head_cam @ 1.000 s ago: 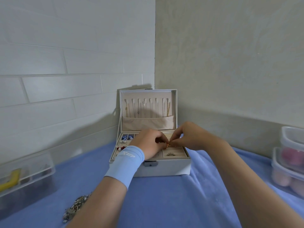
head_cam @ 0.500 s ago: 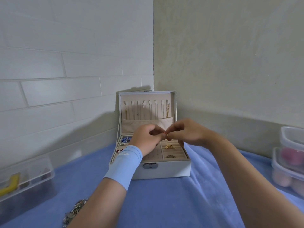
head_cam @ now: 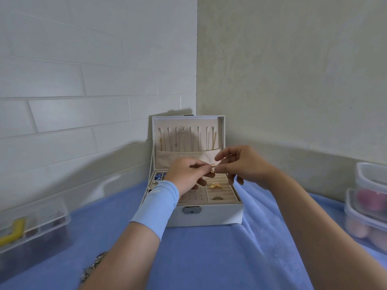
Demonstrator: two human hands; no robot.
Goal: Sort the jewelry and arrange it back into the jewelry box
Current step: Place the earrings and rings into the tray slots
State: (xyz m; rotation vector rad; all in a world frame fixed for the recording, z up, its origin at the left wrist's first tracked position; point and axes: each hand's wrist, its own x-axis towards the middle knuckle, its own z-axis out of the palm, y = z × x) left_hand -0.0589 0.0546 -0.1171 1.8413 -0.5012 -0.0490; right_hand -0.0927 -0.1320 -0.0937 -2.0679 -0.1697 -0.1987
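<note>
both hands over open white rectangular jewelry box (head_cam: 209, 216), fingertips meeting. left hand (head_cam: 186, 174) pinches small gold jewelry piece (head_cam: 213, 166); right hand (head_cam: 245, 166) pinches same piece from other side, index finger raised. piece held in air above box's ring-roll section. gold bow-shaped piece (head_cam: 216, 185) and small ring (head_cam: 216, 198) lie in rolls below. thin gold chain (head_cam: 214, 139) hangs in lid. box on blue cloth-covered counter (head_cam: 209, 258). silvery jewelry heap (head_cam: 92, 266) beside left forearm.

A blue cloth (head_cam: 199, 258) spreads across the foreground. At left sits a clear plastic box (head_cam: 48, 218) holding a yellow piece (head_cam: 14, 232); at right, two stacked tubs (head_cam: 369, 185) with pink contents.
</note>
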